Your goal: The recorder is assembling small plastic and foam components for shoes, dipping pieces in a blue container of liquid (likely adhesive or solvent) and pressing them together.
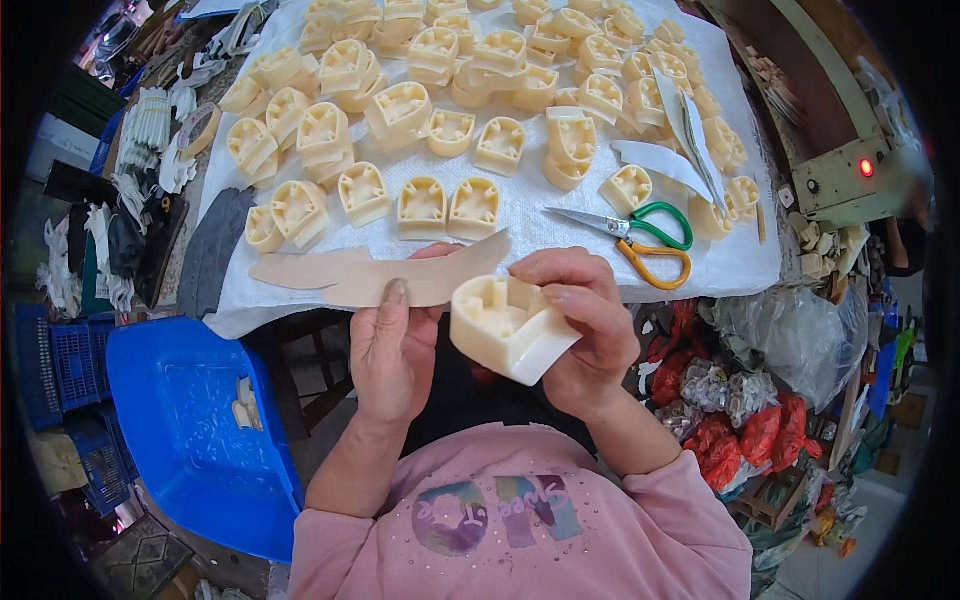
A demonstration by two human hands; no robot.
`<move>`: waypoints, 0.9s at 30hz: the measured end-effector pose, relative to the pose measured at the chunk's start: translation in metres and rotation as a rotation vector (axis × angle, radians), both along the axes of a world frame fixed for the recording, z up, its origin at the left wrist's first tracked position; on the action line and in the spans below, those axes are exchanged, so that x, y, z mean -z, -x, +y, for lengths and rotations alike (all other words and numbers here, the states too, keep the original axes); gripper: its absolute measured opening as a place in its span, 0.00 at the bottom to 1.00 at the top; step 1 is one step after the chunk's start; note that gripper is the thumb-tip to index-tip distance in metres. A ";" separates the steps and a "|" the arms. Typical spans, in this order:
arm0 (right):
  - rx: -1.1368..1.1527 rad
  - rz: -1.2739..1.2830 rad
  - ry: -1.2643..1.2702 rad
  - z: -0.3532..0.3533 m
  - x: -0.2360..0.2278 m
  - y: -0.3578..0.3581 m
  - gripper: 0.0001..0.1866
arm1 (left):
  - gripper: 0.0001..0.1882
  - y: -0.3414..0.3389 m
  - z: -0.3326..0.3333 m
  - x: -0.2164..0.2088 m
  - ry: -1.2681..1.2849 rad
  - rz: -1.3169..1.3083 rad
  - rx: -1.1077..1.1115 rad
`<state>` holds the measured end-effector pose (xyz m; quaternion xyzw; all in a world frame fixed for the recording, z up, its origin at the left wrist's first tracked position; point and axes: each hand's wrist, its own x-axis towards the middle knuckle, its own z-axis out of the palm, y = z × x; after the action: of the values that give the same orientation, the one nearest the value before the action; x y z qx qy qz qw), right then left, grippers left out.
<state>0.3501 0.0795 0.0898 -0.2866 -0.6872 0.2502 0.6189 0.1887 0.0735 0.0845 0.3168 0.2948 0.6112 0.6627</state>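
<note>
My left hand (pixel 393 350) pinches a long curved beige strip (pixel 345 280), like thin leather, between thumb and fingers. The strip runs left over the table's near edge, and its right end rises behind the cream plastic block. My right hand (pixel 595 345) grips that block, which looks like a shoe heel (pixel 495 330), hollow side up with small posts inside. A pale flap juts from the heel's lower right side. Strip and heel are close together; whether they touch I cannot tell. Scissors (pixel 624 228) with green and orange handles lie beyond my right hand, blades pointing left.
Several similar heels (pixel 422 208) cover the white cloth (pixel 540 225), many stacked. White and grey sheets (pixel 690 135) lean on heels at right. A blue tub (pixel 190 430) stands at lower left, red and clear plastic bags (pixel 745 430) at right. A machine with a red light (pixel 850 175) borders the table.
</note>
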 end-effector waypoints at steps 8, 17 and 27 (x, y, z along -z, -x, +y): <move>-0.027 0.035 -0.006 0.006 0.005 0.015 0.23 | 0.25 0.002 -0.007 -0.011 -0.064 0.008 0.076; 0.021 -0.083 -0.151 0.011 0.003 0.010 0.21 | 0.25 -0.003 -0.009 -0.015 -0.030 0.072 0.011; 0.019 -0.077 -0.160 0.013 0.001 0.009 0.22 | 0.25 0.000 -0.015 -0.012 0.034 0.084 -0.013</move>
<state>0.3413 0.0929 0.0884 -0.2523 -0.7256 0.1774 0.6151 0.1885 0.0582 0.0964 0.3288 0.3347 0.5965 0.6511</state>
